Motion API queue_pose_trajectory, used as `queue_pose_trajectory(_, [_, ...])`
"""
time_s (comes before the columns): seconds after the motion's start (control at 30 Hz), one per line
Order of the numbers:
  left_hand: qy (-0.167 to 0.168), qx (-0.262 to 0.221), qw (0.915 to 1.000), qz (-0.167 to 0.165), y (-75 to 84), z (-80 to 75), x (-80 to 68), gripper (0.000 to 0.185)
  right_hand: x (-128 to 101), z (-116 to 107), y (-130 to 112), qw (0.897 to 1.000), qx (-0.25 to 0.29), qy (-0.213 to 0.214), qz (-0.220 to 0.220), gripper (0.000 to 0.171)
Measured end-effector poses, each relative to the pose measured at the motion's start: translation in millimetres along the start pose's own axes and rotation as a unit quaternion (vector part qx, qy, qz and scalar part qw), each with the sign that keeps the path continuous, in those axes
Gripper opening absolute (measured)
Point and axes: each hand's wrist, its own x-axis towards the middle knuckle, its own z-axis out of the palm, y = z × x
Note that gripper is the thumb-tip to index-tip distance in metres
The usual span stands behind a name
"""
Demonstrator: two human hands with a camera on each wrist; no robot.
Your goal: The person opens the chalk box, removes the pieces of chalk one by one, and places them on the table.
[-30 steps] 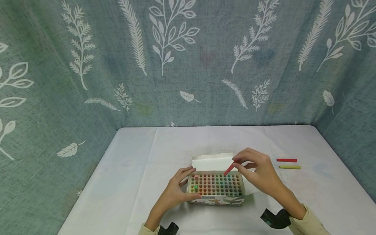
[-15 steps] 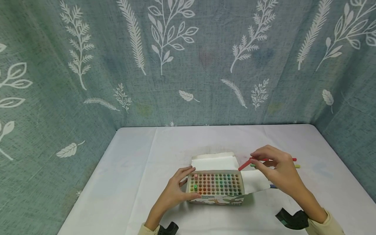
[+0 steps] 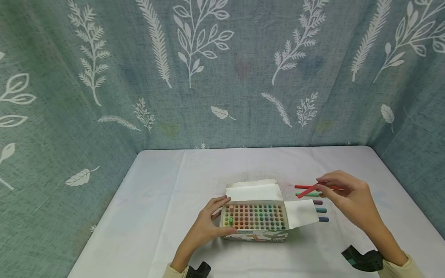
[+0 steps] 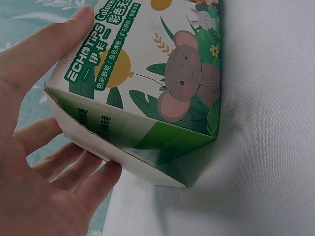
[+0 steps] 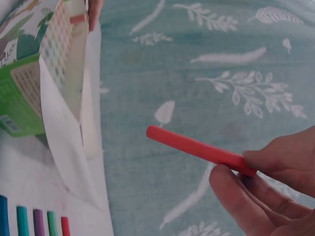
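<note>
An open box (image 3: pixel 255 218) packed with several coloured chalk sticks stands on the white table (image 3: pixel 160 200). My left hand (image 3: pixel 208 222) grips its left end, thumb on the printed front (image 4: pixel 147 73) and fingers round the side. To the right of the box my right hand (image 3: pixel 347 197) pinches a red chalk stick (image 3: pixel 307 191) (image 5: pixel 199 147) by one end, above a row of loose sticks (image 3: pixel 318 202) lying on the table: red, green, purple, teal and blue (image 5: pixel 34 221).
The box's white lid flaps (image 3: pixel 252 191) stand open at the back and to the right (image 3: pixel 300 214). A leaf-patterned teal curtain (image 3: pixel 222 73) closes in the table on three sides. Black wrist cameras (image 3: pixel 363 260) show at the bottom edge.
My right hand has drawn the red stick out of the box and carried it right, over the loose sticks. The left hand has stayed on the box.
</note>
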Motion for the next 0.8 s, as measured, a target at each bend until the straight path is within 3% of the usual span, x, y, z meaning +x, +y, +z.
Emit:
queue_pose_trajectory(0.3, [0.013, 0.007, 0.9998, 0.012, -31.3, 3.8, 5.3, 0.081, -10, -20, 18, 0.998, 0.010, 0.013, 0.054, 0.024])
queue_pose_trajectory(0.53, [0.014, 0.006, 0.9998, 0.014, -33.9, 3.3, 5.4, 0.081, -17, -32, 30, 0.993, 0.001, 0.025, 0.114, 0.017])
queue_pose_trajectory(0.8, [0.015, 0.006, 0.9998, 0.015, -33.0, 3.9, 5.3, 0.081, -24, -37, 43, 0.986, -0.004, 0.023, 0.165, 0.022])
